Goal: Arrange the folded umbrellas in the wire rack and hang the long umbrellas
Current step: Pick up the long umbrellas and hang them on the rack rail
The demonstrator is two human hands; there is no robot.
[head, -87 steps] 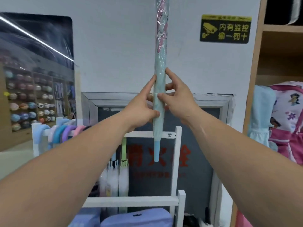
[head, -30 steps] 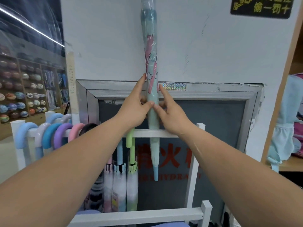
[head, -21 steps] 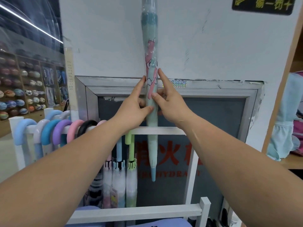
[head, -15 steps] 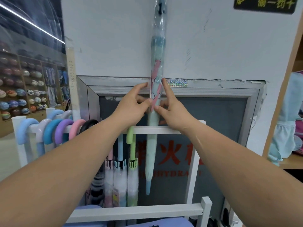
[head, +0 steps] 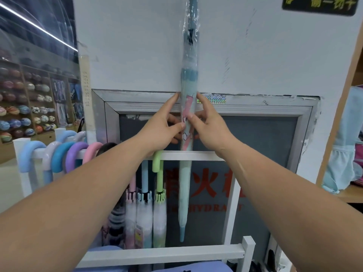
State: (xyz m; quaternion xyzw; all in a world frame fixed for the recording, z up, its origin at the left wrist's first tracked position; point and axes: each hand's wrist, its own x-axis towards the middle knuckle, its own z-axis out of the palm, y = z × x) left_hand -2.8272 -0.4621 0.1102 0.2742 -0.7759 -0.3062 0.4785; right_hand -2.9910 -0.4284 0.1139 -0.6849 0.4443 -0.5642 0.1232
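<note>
A long pale-blue umbrella (head: pixel 189 79) in a clear plastic sleeve stands upright, tip down, in front of the white rack's top rail (head: pixel 198 155). My left hand (head: pixel 163 126) holds it from the left and my right hand (head: pixel 206 126) from the right, thumbs and fingers pinching the shaft at mid-height. The tip hangs just above the lower rail (head: pixel 163 255). Its handle is out of view above. Several long umbrellas hang on the rail by curved handles (head: pixel 59 156), and a green-handled one (head: pixel 158 173) hangs just left of the held umbrella.
A white wall with a grey-framed fire hydrant cabinet (head: pixel 261 134) stands behind the rack. Purple fabric items (head: pixel 196 267) lie below the lower rail. Wooden shelving with pale-blue clothing (head: pixel 345 146) is at the right. Shelves of balls (head: pixel 23 107) are far left.
The umbrella has come down, its tip dropping below the top rail toward the lower rail. Both hands kept hold and slid higher along its shaft.
</note>
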